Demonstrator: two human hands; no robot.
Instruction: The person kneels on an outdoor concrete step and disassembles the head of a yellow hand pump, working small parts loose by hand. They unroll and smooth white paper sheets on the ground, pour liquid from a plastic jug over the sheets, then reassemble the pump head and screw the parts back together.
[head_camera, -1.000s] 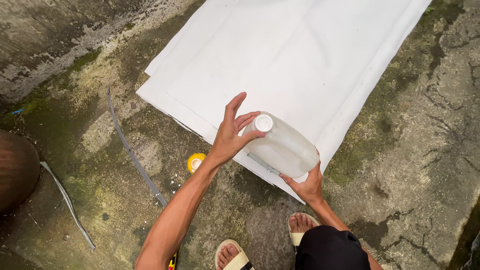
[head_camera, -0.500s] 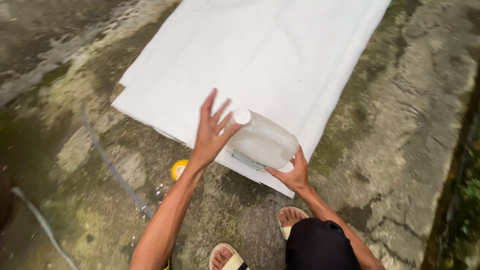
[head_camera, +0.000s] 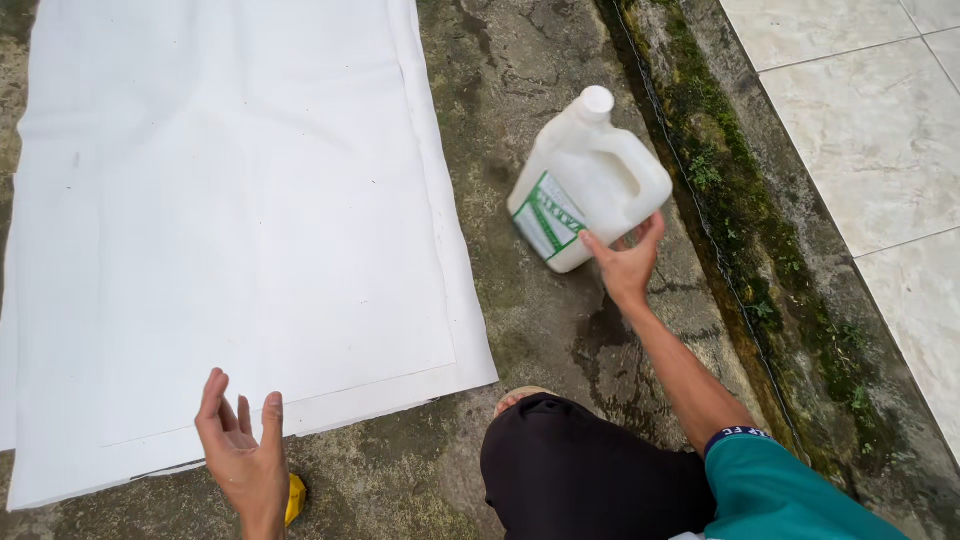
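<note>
- On the mossy, stained concrete ground (head_camera: 560, 330), the white plastic jug with a handle, round white cap and green-and-white label (head_camera: 585, 180) stood tilted, its base down on the concrete, just right of the sheet; a moss-filled gutter (head_camera: 740, 220) ran close on its other side
- Right hand (head_camera: 625, 262) was at the jug's lower edge; fingers spread, fingertips touching the bottom corner, not wrapped around it
- Left hand (head_camera: 245, 455) hung open over the near edge of the large white rectangular sheet (head_camera: 230, 220); fingers loose, gripping nothing
- A small yellow cap-like object (head_camera: 295, 498) peeked out just beside that left wrist; mostly hidden
- Pale floor tiles (head_camera: 860, 120) lay beyond the gutter; well apart from the jug
</note>
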